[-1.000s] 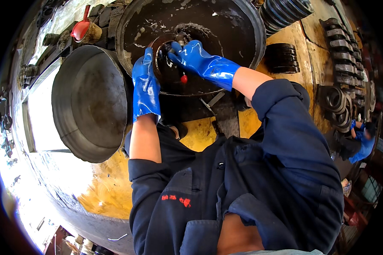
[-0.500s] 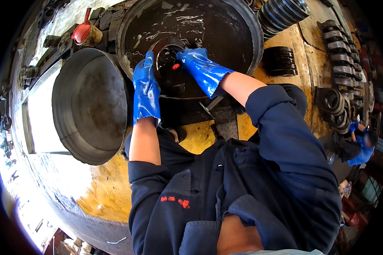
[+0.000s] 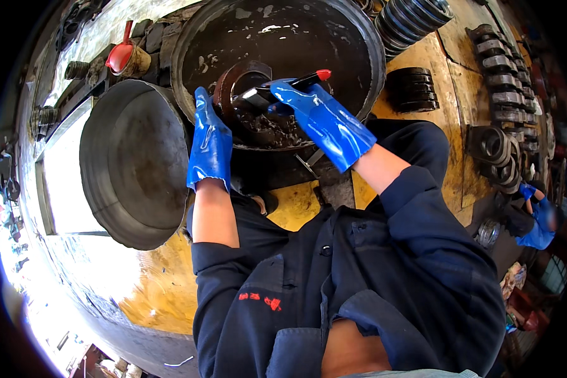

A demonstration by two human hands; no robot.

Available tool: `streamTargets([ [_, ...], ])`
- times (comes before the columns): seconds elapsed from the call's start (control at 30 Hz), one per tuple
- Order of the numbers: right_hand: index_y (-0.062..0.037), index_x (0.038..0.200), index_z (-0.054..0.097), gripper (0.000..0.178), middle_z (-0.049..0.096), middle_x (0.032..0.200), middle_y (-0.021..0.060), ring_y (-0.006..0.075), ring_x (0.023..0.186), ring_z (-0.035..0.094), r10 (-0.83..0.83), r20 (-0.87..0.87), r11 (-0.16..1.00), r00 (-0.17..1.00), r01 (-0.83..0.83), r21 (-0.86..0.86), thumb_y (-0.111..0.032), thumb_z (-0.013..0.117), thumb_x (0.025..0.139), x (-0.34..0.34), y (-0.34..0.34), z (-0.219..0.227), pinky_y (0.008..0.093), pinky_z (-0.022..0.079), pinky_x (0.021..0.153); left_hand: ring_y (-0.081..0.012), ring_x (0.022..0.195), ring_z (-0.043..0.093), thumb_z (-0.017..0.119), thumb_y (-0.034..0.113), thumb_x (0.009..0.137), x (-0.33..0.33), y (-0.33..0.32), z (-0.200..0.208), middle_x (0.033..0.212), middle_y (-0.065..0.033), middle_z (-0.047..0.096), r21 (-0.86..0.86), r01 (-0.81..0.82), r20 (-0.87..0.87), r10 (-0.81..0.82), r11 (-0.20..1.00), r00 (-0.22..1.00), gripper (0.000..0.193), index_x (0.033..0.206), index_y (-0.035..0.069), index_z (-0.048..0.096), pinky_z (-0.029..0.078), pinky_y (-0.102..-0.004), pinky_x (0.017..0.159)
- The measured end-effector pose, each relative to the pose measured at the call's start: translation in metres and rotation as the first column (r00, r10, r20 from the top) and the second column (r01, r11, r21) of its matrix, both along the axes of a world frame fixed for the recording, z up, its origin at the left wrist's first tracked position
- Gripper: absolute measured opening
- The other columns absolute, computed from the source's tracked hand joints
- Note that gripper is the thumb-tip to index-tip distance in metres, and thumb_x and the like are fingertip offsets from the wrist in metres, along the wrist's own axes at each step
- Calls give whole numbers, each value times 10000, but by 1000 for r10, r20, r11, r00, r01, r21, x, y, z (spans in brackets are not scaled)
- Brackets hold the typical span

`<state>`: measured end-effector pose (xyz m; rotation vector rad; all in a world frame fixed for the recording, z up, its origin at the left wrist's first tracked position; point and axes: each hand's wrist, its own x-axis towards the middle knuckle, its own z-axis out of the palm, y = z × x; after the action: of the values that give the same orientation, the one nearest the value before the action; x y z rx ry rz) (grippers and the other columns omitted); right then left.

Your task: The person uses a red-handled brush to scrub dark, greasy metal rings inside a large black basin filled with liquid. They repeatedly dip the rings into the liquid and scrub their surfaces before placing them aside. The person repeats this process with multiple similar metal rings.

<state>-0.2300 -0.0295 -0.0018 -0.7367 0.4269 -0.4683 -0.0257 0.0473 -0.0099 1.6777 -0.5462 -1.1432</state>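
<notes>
A wide round metal basin [image 3: 377, 69] of dark liquid lies in front of me. Inside it, a thick brownish metal ring [image 3: 225, 88] is tipped up, its lower part lost in the dark liquid. Wearing a blue rubber glove, my left hand [image 3: 210, 142] is closed on the ring's left side, its fingers partly hidden. My right hand [image 3: 321, 116], gloved alike, grips a black-handled brush [image 3: 305, 82]. The handle's red end points up and right, and its pale end sits at the ring's opening.
An open metal drum [image 3: 135, 164] leans left of the basin. Behind it stands a tub with a red dipper [image 3: 120, 57]. Stacked black rings [image 3: 412, 90], ribbed cylinders [image 3: 412, 25] and a crankshaft [image 3: 504, 82] lie to the right. Another person [image 3: 535, 220] is at far right.
My right hand has turned over and shifted right, swinging the brush's red end from inside the ring to the upper right. My left hand and the ring have moved slightly.
</notes>
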Motion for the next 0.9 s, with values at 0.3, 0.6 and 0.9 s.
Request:
streamTargets([
  [0.3, 10, 1156, 722, 441, 739, 1013, 75, 146, 927, 642, -203, -357, 875, 912, 5, -483, -389, 600, 1017, 79, -64, -67, 321, 487, 865, -334, 1049, 699, 569, 726, 932, 34, -33, -101, 1217, -177, 714, -12, -567, -582, 455, 824, 674, 812, 1269, -5, 679, 577, -476, 970],
  [0.6, -2, 1156, 725, 412, 733, 1022, 85, 152, 902, 627, -438, -617, 887, 654, 202, -415, -368, 602, 1015, 33, -79, -63, 326, 488, 859, -202, 793, 688, 744, 176, 922, 21, -17, -79, 983, -95, 723, -155, -225, -222, 188, 962, 957, 408, 1257, -34, 640, 574, -326, 751],
  [0.9, -37, 1144, 737, 338, 752, 1008, 73, 128, 888, 662, -368, -574, 883, 731, 82, -461, -328, 615, 1023, -14, -77, -44, 303, 523, 822, -164, 813, 670, 826, -2, 782, -11, -29, -63, 1020, -83, 718, -287, -138, -97, 115, 948, 989, 527, 1268, -64, 632, 561, -296, 756],
])
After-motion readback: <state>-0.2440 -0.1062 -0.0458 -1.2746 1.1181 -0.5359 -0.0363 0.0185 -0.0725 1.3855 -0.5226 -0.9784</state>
